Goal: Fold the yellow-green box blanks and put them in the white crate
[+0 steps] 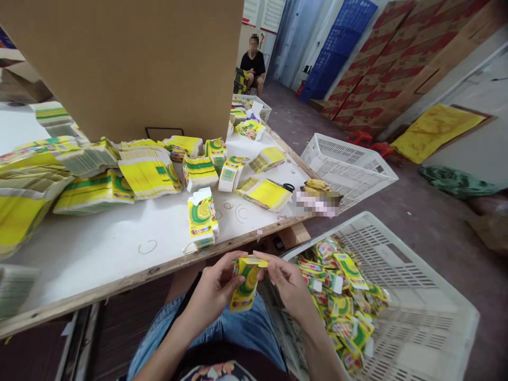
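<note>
Over my lap, a small yellow and green printed carton [245,291] is held upright between both hands. My left hand [216,283] grips its left side, with the thumb across the front. At the top right edge of the carton, the fingers of my right hand [288,280] pinch near the upper flap. On the table edge just ahead stands a small stack of similar cartons [201,214]. To the right, a white plastic crate [420,296] holds many filled-looking yellow-green cartons [343,312].
Bundles of flat cartons [146,169] line the white table [166,225], with rubber bands [241,213] lying loose. Scissors [286,186] and bananas [317,186] lie near its right edge. A large cardboard box [130,69] stands behind. Another crate [349,159] is beyond; a person [254,63] sits farther back.
</note>
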`<act>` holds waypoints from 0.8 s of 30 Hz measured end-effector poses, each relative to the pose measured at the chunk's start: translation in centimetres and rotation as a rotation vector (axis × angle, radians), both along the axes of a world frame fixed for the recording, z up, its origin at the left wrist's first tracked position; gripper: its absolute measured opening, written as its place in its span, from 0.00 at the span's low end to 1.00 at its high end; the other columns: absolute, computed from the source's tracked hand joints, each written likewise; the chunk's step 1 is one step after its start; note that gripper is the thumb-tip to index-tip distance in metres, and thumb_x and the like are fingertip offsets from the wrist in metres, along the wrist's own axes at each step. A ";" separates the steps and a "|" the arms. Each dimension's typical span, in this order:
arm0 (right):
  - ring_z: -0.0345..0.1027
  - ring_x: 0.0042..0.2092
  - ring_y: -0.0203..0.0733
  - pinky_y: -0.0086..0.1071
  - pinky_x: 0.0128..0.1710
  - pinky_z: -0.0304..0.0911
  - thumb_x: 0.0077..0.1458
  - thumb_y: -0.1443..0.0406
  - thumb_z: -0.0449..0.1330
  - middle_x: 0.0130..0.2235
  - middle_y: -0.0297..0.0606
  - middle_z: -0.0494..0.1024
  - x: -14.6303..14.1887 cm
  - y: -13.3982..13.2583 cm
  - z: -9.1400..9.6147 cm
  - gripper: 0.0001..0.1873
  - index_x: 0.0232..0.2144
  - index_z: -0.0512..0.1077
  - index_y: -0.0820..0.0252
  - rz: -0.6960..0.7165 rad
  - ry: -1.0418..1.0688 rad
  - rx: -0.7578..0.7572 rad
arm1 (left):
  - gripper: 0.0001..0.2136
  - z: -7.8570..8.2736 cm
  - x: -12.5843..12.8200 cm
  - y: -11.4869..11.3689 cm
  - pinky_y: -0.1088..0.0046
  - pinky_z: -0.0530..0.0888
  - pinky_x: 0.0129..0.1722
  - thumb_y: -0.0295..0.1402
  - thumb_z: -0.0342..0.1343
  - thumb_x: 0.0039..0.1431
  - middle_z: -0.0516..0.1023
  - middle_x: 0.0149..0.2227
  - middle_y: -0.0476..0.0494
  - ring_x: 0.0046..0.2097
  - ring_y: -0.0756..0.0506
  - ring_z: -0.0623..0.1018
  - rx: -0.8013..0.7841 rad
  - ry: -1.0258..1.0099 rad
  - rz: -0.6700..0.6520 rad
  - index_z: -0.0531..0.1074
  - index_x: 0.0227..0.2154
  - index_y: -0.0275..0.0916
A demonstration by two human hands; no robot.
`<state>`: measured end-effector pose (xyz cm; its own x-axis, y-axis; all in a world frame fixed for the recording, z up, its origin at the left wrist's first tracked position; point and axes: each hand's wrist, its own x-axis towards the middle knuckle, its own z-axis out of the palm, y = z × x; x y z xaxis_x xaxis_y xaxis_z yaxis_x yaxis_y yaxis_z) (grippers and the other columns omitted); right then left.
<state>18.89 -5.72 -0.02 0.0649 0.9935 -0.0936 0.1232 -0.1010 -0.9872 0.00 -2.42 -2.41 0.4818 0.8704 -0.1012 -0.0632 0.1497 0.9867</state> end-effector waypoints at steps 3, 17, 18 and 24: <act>0.64 0.28 0.37 0.30 0.29 0.60 0.55 0.55 0.64 0.25 0.30 0.72 -0.1 0.1 0.3 0.23 0.50 0.74 0.60 0.029 -0.025 -0.070 | 0.22 0.0 0.1 0.0 0.71 0.75 0.43 0.33 0.60 0.60 0.82 0.46 0.40 0.41 0.43 0.80 -0.014 -0.009 0.027 0.69 0.57 0.41; 0.59 0.23 0.35 0.27 0.24 0.56 0.60 0.57 0.61 0.21 0.25 0.65 -1.3 0.1 -1.0 0.14 0.44 0.72 0.58 -0.064 -0.176 0.077 | 0.20 0.2 0.5 0.2 0.69 0.76 0.43 0.32 0.64 0.56 0.83 0.44 0.38 0.44 0.41 0.81 -0.140 -0.193 0.040 0.72 0.53 0.39; 0.63 0.26 0.36 0.27 0.26 0.58 0.60 0.56 0.60 0.24 0.28 0.69 -1.3 0.1 -1.2 0.14 0.44 0.73 0.58 -0.111 -0.142 0.098 | 0.19 0.1 0.5 0.2 0.69 0.76 0.44 0.31 0.63 0.57 0.83 0.45 0.38 0.45 0.41 0.81 -0.110 -0.182 0.046 0.73 0.52 0.40; 0.75 0.41 0.43 0.34 0.42 0.70 0.56 0.55 0.66 0.38 0.39 0.81 -1.8 0.3 -2.0 0.14 0.40 0.77 0.56 -0.220 0.264 0.095 | 0.13 -0.4 0.4 0.0 0.67 0.74 0.52 0.26 0.59 0.59 0.79 0.53 0.39 0.51 0.40 0.79 0.110 -0.038 0.132 0.79 0.46 0.42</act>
<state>17.13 -5.44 -2.03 0.2642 0.9635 -0.0435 -0.1521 -0.0029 -0.9884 0.39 -2.46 -2.80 0.3645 0.9311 0.0139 -0.1122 0.0291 0.9933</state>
